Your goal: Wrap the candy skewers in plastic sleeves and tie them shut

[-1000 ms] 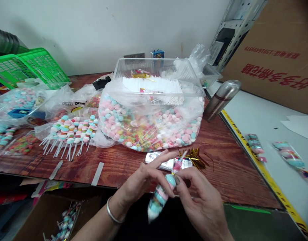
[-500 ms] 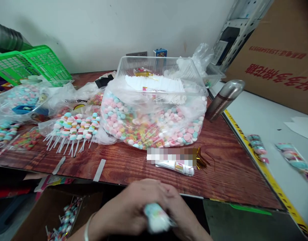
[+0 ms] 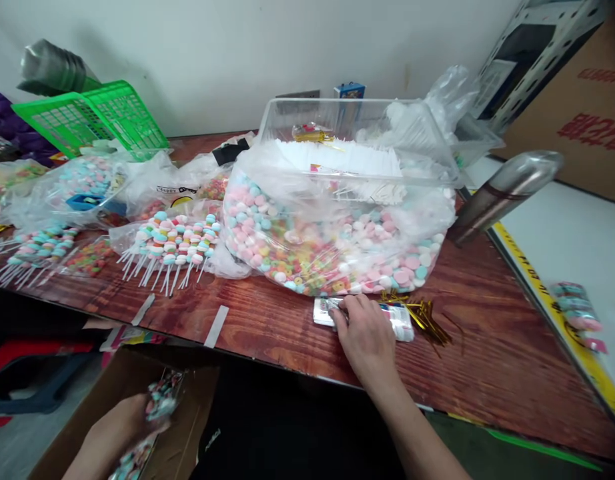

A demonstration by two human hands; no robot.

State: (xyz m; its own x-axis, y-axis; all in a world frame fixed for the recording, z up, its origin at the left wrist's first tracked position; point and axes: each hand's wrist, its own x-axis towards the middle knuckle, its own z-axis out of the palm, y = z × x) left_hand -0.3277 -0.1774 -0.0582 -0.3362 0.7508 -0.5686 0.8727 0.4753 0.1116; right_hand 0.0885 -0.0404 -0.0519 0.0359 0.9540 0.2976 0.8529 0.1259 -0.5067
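On the table's front part, my right hand (image 3: 368,333) rests over a stack of clear plastic bags (image 3: 402,323), its thumb and fingertips closed on the top bag. Gold twist ties (image 3: 430,323) lie just right of the stack. At the lower left, my left hand (image 3: 115,427) reaches into a cardboard box (image 3: 200,393), its fingers curled around a bagged marshmallow stick (image 3: 161,403). Motion blurs that hand, and its fingertips are partly hidden. More bagged marshmallow sticks (image 3: 132,461) lie in the box beneath it.
Behind the bags stands a large bag of marshmallows and gummy rings (image 3: 307,250), with a clear bin (image 3: 437,167) of white sticks. Marshmallow skewers (image 3: 180,237) lie left of it. A steel flask (image 3: 507,193) leans at the right. A green basket (image 3: 132,117) stands at the back left.
My hands have parted from around the bagged marshmallow stick. The left went down into the box with it, and the right moved up onto the plastic bags. The view shifted left.
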